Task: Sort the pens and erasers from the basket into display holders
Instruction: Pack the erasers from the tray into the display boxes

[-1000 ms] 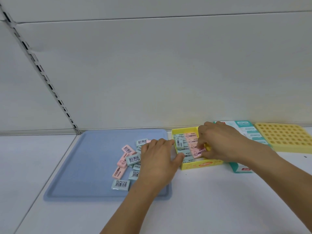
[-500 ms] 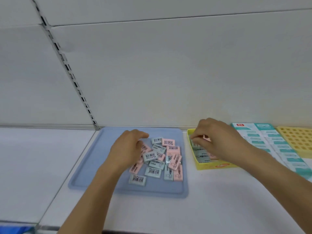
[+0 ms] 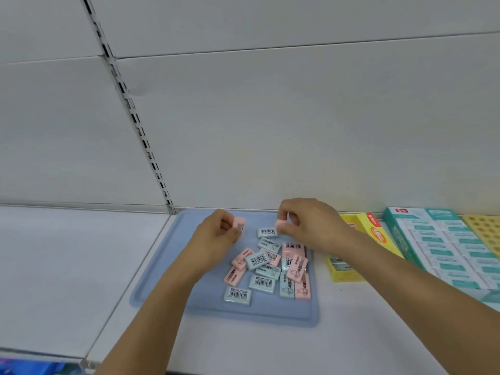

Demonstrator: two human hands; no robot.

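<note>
A blue tray (image 3: 167,280) lies on the white shelf with several pink and pale blue erasers (image 3: 266,266) piled on its right half. My left hand (image 3: 219,234) hovers over the tray's far part, pinching a pink eraser (image 3: 240,222). My right hand (image 3: 311,226) is over the tray's far right corner and pinches another pink eraser (image 3: 280,225) between thumb and fingers. A yellow display box (image 3: 343,272) sits just right of the tray, partly hidden by my right forearm.
A teal and white box (image 3: 438,247) filled with rows of packaged items stands right of the yellow box. A yellow holder with round holes (image 3: 484,228) is at the far right edge. The white back wall and a slotted upright (image 3: 135,123) rise behind.
My right hand left the yellow box and came over the tray, taking a pink eraser. My left hand lifted a pink eraser from the pile. The view shifted left.
</note>
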